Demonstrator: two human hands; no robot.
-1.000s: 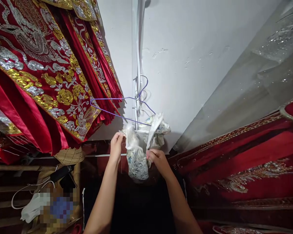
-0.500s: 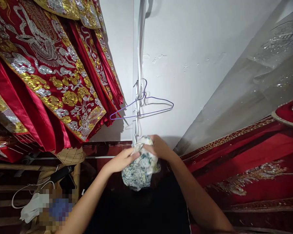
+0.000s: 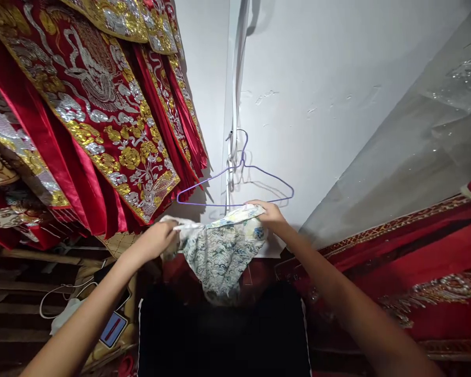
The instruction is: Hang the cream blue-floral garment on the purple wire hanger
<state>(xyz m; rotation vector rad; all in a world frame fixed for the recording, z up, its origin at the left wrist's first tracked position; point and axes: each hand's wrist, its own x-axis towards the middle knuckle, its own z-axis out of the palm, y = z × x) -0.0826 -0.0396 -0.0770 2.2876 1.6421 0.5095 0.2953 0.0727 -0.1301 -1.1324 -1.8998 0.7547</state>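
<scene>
In front of the black clothing (image 3: 223,340), the left hand (image 3: 157,241) and right hand (image 3: 270,214), fingers of each pinching an edge, stretch one pale patterned cloth (image 3: 222,254) just below one purple hanger (image 3: 242,162) by the white wall (image 3: 317,78).

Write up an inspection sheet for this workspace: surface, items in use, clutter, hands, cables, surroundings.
Surface: slatted wood at lower left, partly behind the left forearm.
Items in use: patterned cloth, spread between the hands; purple hanger, hung in front of the wall.
Clutter: phone, screen lit; white item, unclear what.
Left hand: grips the cloth's left end.
Right hand: grips its upper right edge, just below the hanger.
Cables: white cable, looped loosely at lower left.
Surroundings: white wall ahead; embroidered red garment at left; red fabric at right.
</scene>
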